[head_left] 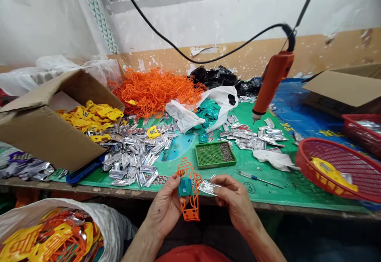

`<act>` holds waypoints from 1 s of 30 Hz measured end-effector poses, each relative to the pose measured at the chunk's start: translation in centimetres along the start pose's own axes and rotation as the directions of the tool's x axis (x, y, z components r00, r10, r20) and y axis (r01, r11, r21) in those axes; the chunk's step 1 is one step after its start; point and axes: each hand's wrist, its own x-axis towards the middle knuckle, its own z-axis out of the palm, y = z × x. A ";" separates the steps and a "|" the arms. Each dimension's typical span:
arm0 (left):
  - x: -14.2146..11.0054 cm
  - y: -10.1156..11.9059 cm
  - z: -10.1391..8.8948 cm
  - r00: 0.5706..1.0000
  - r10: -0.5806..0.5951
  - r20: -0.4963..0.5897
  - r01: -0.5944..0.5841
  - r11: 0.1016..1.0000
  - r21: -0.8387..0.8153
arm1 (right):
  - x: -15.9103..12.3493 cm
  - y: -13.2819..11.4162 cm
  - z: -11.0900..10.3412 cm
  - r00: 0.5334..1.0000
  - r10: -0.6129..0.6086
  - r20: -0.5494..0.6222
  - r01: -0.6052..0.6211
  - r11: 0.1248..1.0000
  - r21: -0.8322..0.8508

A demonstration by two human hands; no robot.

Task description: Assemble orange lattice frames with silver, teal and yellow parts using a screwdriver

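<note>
Near the table's front edge, my left hand (167, 204) is closed on an orange plastic frame (190, 213). A small teal-green plastic part (185, 186) sits against that frame, under my left thumb. My right hand (235, 198) pinches a shiny silver plate (207, 187) with small holes, its tip close to the frame's right side. Whether plate and frame touch, I cannot tell. Just beyond my hands lies a green tray (216, 164) of small metal screws. A screwdriver (258, 178) rests to the right of it.
An orange power screwdriver (273, 83) hangs at right from a cable. Silver plates (133, 158), orange frames (157, 91) and black parts (217, 77) lie heaped. A cardboard box (71, 135) holds yellow parts. A red basket (327, 151) stands right, a white sack (111, 218) lower left.
</note>
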 end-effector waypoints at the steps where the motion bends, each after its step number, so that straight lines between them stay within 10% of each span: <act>1: 0.0 0.0 0.0 1.000 0.015 0.012 -0.015 1.000 0.010 | 0.1 0.0 -0.1 1.000 -0.001 0.004 0.001 1.000 -0.001; 30: -1.0 -0.6 0.3 0.933 0.335 0.132 -0.358 0.904 0.232 | -0.7 -1.4 0.0 0.994 -0.112 -0.008 0.111 0.987 -0.116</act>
